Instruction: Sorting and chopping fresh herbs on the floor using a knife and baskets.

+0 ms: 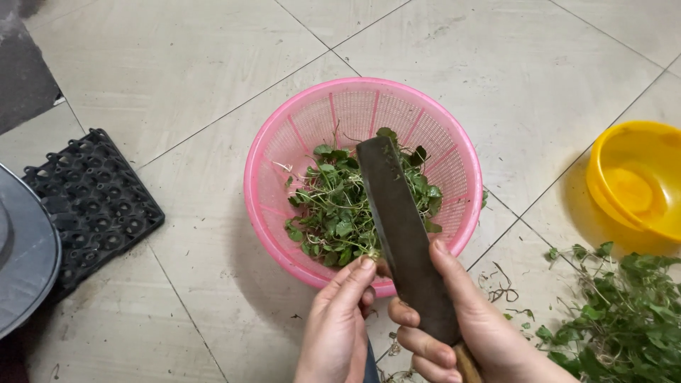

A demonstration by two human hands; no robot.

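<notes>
My right hand is closed around the wooden handle of a cleaver, fingers wrapped tight and the index finger lying up along the back edge of the dark blade, which reaches out over the pink plastic colander. My left hand is pinched shut on the stem ends of a small bunch of leafy greens, fingertips just at the colander's near rim, right beside the blade.

To cut well here, I judge I should keep the stems bunched firmly, hold my left fingertips curled back from the edge, and let the blade shear the roots off close to my grip so the leaves fall into the colander and not onto the floor. A short, controlled stroke seems safer than a swing, since the two hands are almost touching.

The trimmed leaves lie heaped in the middle of the colander, which stands on the tiled floor. To the right, a pile of uncut greens lies by a yellow basin; a black plastic tray sits toward the left edge.
</notes>
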